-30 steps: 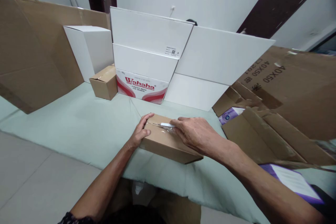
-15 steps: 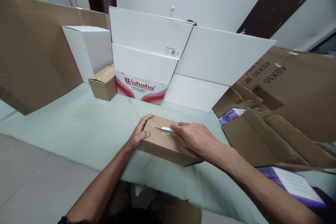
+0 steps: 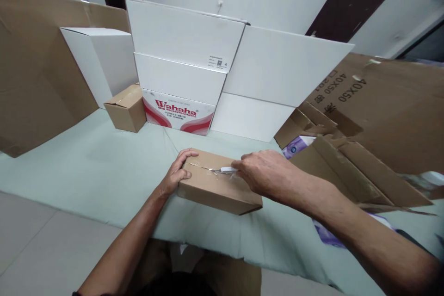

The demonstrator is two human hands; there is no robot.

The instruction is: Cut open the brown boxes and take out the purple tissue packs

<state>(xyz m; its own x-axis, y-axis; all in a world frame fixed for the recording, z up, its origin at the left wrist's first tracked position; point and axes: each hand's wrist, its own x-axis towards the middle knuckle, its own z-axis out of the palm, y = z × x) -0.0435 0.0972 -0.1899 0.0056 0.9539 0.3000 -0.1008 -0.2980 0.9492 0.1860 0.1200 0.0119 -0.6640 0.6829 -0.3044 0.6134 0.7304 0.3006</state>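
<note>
Centrally, one rectangular brown cardboard box (image 3: 211,187) lies on the worktop (image 3: 86,148), which is covered in pale green cloth, with its long side facing the person. One strip of clear tape (image 3: 201,166) runs along the seam on its top. Two bare hands are on the job. The left grip (image 3: 176,173) is clasped around the box's left end, fingers over the far edge and thumb on the top near the close edge, so the box extends rightward from it. The right grip (image 3: 263,169) is closed around one slim white-handled cutting tool (image 3: 228,169) above the box's top; the metal tip points left and lies at the taped seam, though how deep it sits cannot be told.

Beyond, one small brown carton (image 3: 128,108) stands near one plain white box (image 3: 111,62). Beside them rises one white cardboard screen (image 3: 263,64) with five visible panels, three on the left and two on the right; the lowest left one bears red "Wahaha" lettering. One large brown cardboard sheet (image 3: 41,69) stands at the far left. On the right are two purple-and-white packages (image 3: 299,146), one partly behind the right forearm, and brown cardboard printed "40X50" (image 3: 398,115).
</note>
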